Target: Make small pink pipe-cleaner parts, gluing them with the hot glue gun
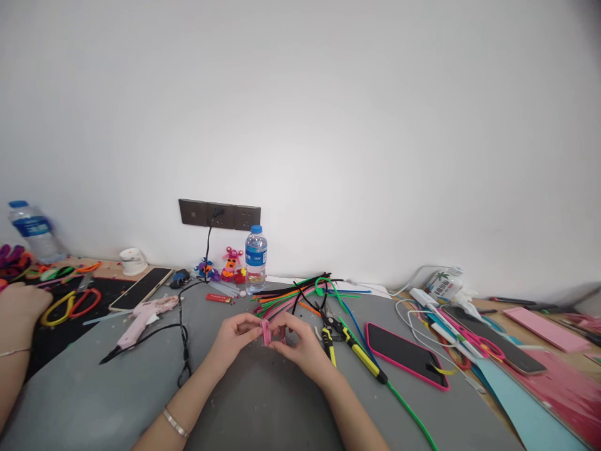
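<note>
My left hand [235, 338] and my right hand [298, 341] meet over the middle of the grey mat [117, 388]. Both pinch a small pink pipe-cleaner piece [266, 332] between their fingertips, held just above the mat. A pile of coloured pipe cleaners [300, 291] lies just behind my hands. Yellow-handled pliers [350, 344] lie right beside my right hand. A silver bracelet [174, 423] sits on my left wrist.
A pink glue gun [141, 319] with a black cord lies left of my hands. A phone in a pink case [406, 354] lies to the right. A water bottle [256, 257] and small figures [230, 266] stand by the wall. Another person's hand [19, 307] rests far left.
</note>
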The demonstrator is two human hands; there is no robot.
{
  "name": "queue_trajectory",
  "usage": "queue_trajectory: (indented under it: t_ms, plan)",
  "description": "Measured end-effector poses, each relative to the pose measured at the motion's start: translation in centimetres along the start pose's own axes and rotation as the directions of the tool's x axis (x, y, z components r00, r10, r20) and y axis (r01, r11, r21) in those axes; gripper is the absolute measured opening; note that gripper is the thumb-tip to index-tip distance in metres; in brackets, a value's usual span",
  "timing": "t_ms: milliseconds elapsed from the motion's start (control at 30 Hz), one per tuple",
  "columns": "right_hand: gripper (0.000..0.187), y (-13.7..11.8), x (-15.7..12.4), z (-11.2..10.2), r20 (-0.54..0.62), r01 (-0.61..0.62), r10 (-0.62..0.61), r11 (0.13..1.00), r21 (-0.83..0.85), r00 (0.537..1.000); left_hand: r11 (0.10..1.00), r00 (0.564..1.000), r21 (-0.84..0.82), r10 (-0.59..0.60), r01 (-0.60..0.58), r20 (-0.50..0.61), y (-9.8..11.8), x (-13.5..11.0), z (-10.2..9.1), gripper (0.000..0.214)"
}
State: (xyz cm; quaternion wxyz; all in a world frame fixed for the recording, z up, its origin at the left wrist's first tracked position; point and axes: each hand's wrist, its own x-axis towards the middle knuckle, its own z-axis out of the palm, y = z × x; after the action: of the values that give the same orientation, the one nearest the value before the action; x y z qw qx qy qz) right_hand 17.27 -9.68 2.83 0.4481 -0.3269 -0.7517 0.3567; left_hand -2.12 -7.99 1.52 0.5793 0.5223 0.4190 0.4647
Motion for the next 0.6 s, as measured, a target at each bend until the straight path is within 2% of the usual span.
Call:
queue_trajectory:
  t_ms: [600]
  plan:
    - [0.014,0.23,-0.19,0.03,0.001,0.01,-0.01,0.999,-0.046,1.0,1.0,1.0,-0.009,-0.007,0.007,-0.001,0.06,-0.11,0.11,0.027]
